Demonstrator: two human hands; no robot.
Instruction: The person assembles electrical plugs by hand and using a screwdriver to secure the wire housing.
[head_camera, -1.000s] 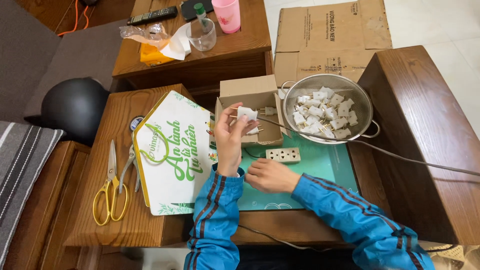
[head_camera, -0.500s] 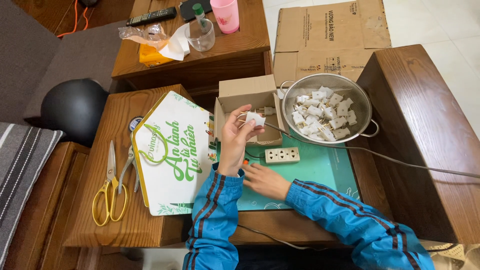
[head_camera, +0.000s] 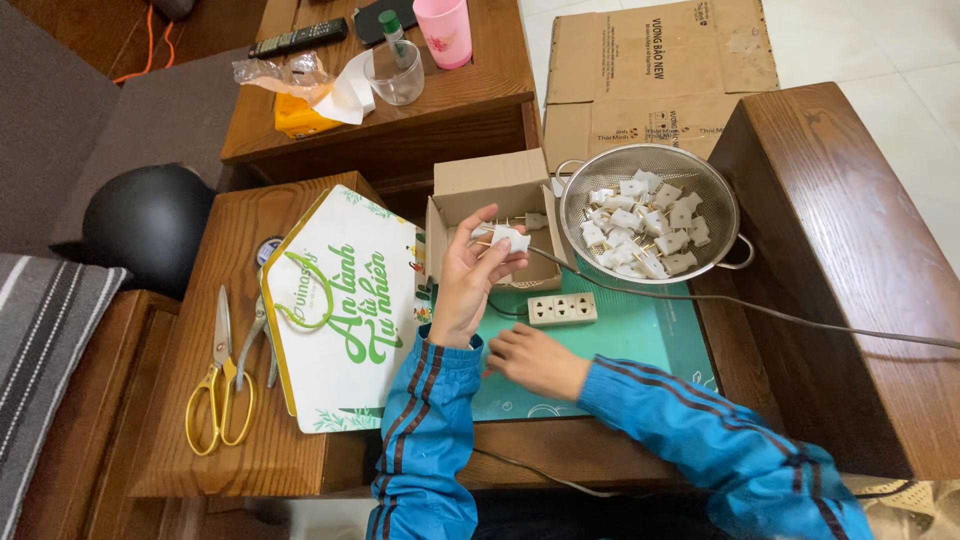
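Dark wooden tables (head_camera: 300, 440), pale tiled floor (head_camera: 880, 50), grey striped cushion (head_camera: 45, 340)

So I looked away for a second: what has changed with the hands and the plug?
The left hand still pinches the white plug above the cardboard box, shifted slightly right. The right hand has slid a little toward the person on the green mat. Power strip and colander unchanged.

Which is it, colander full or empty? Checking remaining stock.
Partly full: the metal colander holds a heap of white plugs covering its bottom.
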